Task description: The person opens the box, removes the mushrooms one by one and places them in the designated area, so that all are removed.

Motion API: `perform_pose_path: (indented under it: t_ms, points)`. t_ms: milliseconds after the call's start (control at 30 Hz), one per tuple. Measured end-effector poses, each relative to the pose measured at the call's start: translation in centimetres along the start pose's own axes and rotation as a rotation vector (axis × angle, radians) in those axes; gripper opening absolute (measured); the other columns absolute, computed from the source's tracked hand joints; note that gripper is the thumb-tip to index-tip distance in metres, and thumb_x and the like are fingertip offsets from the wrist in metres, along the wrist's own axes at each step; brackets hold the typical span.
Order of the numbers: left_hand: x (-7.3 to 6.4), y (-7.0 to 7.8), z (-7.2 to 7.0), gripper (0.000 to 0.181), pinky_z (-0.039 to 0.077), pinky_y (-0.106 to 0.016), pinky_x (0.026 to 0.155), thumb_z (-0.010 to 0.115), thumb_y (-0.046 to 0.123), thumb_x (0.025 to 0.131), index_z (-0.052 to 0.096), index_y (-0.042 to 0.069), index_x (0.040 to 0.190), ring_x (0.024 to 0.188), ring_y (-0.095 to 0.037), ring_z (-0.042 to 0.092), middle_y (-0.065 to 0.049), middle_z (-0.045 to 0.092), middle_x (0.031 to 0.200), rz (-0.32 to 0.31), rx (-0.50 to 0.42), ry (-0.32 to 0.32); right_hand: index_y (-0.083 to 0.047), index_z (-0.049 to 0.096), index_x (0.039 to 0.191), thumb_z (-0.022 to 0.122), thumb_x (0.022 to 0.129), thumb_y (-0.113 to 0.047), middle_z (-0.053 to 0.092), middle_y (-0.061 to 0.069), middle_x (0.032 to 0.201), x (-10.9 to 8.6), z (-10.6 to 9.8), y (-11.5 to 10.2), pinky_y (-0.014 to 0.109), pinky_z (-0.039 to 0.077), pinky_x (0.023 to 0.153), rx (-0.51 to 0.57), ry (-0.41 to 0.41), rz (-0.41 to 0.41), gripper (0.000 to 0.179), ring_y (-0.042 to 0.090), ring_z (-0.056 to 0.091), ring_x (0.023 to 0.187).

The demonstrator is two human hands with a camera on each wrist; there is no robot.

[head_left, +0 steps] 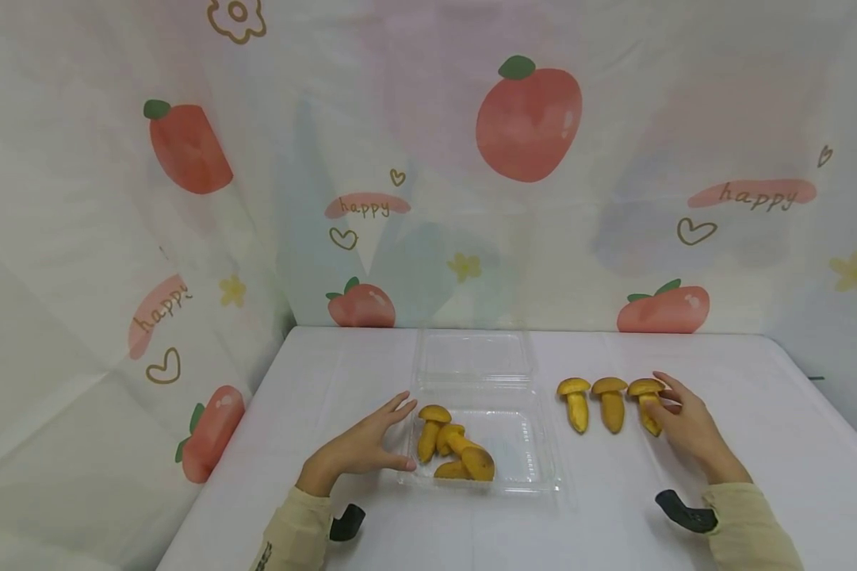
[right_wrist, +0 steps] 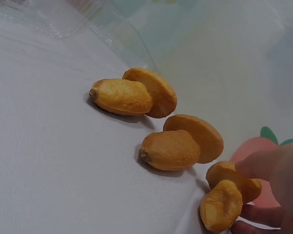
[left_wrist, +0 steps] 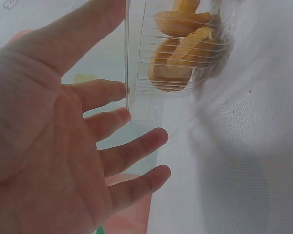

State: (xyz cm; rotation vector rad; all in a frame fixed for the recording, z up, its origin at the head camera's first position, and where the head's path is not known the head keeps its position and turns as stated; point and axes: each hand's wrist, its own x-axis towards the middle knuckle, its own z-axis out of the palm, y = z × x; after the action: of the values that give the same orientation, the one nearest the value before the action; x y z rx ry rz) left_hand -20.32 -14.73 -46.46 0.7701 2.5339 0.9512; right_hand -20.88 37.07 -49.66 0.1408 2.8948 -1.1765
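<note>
A clear plastic clamshell box (head_left: 528, 444) lies with its lid laid back, and several yellow-brown mushrooms (head_left: 435, 414) are heaped in its left part. At the box's left edge is my left hand (head_left: 364, 444), fingers spread and thumb apart, touching the rim. The left wrist view shows the open palm (left_wrist: 49, 146) beside the box wall. On the right, three mushrooms stand in a row on the table. My right hand (head_left: 688, 424) pinches the rightmost mushroom (right_wrist: 222, 204) between thumb and fingers; part of the fingers is hidden behind it.
Left of the held one lie the middle mushroom (head_left: 611, 404) and the left mushroom (head_left: 575, 406), caps toward the back. The box lid (head_left: 474, 353) reaches toward the table's back edge. A patterned curtain (head_left: 428, 159) hangs behind the white table (head_left: 485, 531).
</note>
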Motion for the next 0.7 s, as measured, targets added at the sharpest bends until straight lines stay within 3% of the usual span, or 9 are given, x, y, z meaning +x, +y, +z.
perform_pose_path:
  t_ms: [367,700]
  points:
    - [0.0,0.0,0.0,0.098,0.028,-0.064,0.120,0.084,0.032,0.084,0.028,0.009,0.160,0.155,-0.042,0.022,-0.017,0.014,0.170,-0.006,0.003,-0.007,0.006,0.001,0.158,0.038,0.108,-0.042,0.020,0.049,0.148,-0.3,-1.2,-0.9,0.076,0.034,0.106,0.001,-0.044,0.129,0.079,0.066,0.027,0.132]
    - [0.1,-0.3,0.0,0.099,0.028,-0.064,0.120,0.084,0.034,0.083,0.028,0.009,0.161,0.155,-0.042,0.021,-0.016,0.014,0.171,-0.001,0.009,-0.010,0.008,0.016,0.156,0.044,0.106,-0.033,0.027,0.049,0.146,-0.6,-1.3,-1.9,0.080,0.034,0.100,-0.057,0.117,0.058,0.070,0.068,0.030,0.129]
